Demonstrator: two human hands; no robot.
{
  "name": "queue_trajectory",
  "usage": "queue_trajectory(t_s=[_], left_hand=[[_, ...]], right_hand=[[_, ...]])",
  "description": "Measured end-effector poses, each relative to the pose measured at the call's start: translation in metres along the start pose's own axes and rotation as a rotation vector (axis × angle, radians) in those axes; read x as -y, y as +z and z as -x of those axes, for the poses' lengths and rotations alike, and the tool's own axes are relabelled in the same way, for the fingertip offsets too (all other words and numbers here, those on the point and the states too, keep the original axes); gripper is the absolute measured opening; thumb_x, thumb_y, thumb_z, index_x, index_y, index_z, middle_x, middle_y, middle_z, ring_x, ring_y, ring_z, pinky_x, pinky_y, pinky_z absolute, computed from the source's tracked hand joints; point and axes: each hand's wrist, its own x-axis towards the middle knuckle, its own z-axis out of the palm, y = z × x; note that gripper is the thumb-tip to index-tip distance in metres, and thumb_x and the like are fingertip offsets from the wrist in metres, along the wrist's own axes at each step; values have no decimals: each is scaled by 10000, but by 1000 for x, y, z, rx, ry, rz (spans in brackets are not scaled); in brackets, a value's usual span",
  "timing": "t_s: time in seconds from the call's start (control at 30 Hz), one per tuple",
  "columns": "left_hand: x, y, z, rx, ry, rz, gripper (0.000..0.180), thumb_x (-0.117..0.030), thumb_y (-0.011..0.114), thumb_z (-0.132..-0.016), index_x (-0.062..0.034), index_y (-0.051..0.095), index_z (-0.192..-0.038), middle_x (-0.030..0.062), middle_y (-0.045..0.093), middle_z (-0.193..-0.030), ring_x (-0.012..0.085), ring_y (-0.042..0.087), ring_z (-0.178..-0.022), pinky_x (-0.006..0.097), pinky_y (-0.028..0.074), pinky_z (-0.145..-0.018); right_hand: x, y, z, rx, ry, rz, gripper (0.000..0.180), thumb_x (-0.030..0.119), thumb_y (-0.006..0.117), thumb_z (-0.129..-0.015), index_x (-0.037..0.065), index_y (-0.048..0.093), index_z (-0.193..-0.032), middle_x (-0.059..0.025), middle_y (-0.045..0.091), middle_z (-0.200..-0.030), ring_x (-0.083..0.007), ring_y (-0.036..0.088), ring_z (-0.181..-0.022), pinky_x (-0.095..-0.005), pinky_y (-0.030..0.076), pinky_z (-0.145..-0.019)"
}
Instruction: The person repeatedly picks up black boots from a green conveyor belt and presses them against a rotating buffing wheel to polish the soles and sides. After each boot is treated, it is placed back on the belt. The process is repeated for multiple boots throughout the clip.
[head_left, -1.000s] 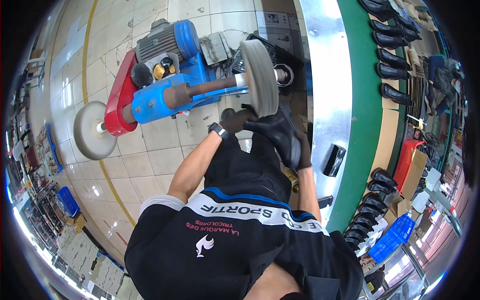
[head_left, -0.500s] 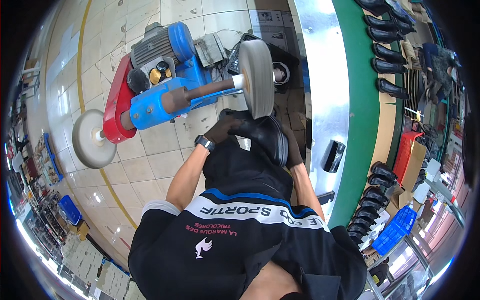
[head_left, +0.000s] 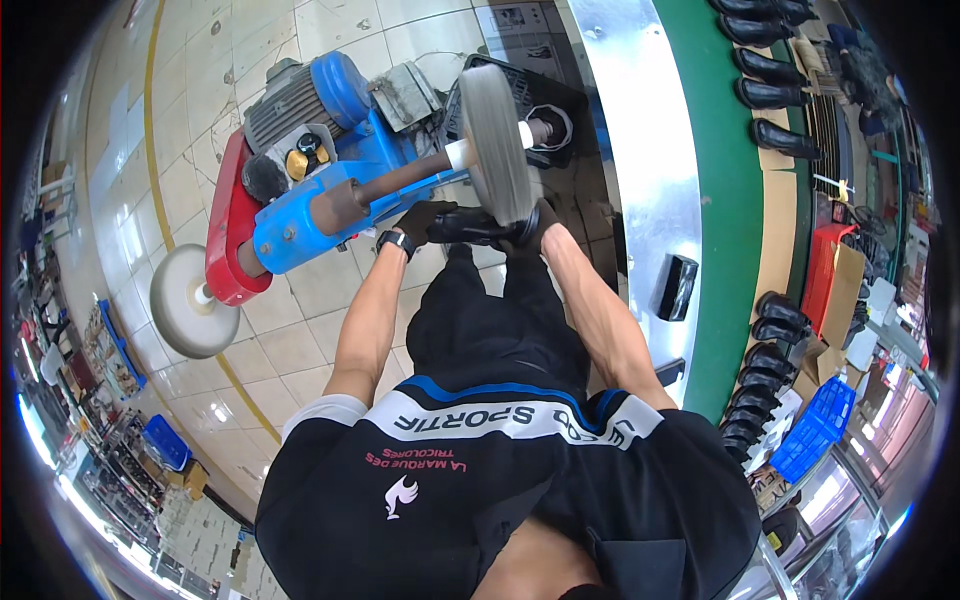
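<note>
Between my two dark-gloved hands is a glossy black leather shoe [head_left: 468, 227], lying crosswise just under the lower rim of a pale buffing wheel [head_left: 497, 145]. My left hand [head_left: 420, 221] is closed round the shoe's left end. Its right end is gripped by my right hand [head_left: 544, 220], whose fingers are partly hidden by the shoe and wheel. The shoe's top seems to touch the wheel's rim. The wheel sits on the shaft of a blue polishing machine [head_left: 340, 195], and its surface looks streaked.
A second round wheel [head_left: 193, 301] is on the machine's left end, beside a red belt guard [head_left: 228, 215]. Along my right runs a metal-edged green bench [head_left: 720, 200] with a shiny black block [head_left: 678, 287]. Several black shoes [head_left: 785, 137] line its far side. A blue crate [head_left: 815, 430] stands lower right.
Both hands have carried the shoe forward, away from my body, and turned it crosswise beneath the wheel. My arms are stretched further out, and the view has shifted slightly.
</note>
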Motion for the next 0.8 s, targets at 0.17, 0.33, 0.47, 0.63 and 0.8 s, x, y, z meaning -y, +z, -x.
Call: queue_trajectory(t_s=[0.17, 0.33, 0.47, 0.63, 0.8], left_hand=[[-42, -18, -11, 203, -61, -444, 505, -155, 749, -639, -111, 661, -1134, 79, 723, -969, 258, 683, -933, 371, 535, -837], [-79, 5, -13, 397, -201, -261, 589, -283, 804, -565, -70, 668, -1097, 137, 716, -986, 282, 676, -986, 376, 505, -908], [-138, 55, -11, 206, -82, -87, 618, -166, 769, -639, -48, 600, -1222, 145, 673, -1138, 262, 646, -1064, 351, 474, -963], [-244, 92, -42, 256, -143, 529, 577, -31, 667, -769, -50, 515, -1326, 172, 620, -1229, 241, 593, -1159, 339, 441, -1004], [-446, 76, -116, 313, -579, 1373, 644, 74, 542, -842, 2, 337, -1449, 178, 549, -1337, 209, 583, -1162, 318, 482, -960]], right_hand=[[3, -27, -46, -56, 241, -61, 603, 608, 526, -815, 131, 641, -1166, -96, 671, -1096, -249, 615, -1032, -391, 490, -883], [30, -53, -59, -270, 205, -137, 633, 638, 492, -848, 119, 659, -1170, -111, 675, -1086, -254, 618, -1010, -405, 493, -856], [23, -87, 11, -585, -65, -104, 695, 684, 477, -860, 101, 662, -1191, -134, 674, -1082, -247, 618, -992, -417, 499, -839], [61, -93, 255, -676, -330, 367, 484, 464, 728, -804, 68, 689, -1079, -36, 688, -815, -137, 627, -649, -267, 504, -569], [38, -136, 373, -993, -430, -166, 423, 348, 701, -825, 11, 657, -1076, -73, 664, -811, -188, 674, -686, -312, 574, -548]])
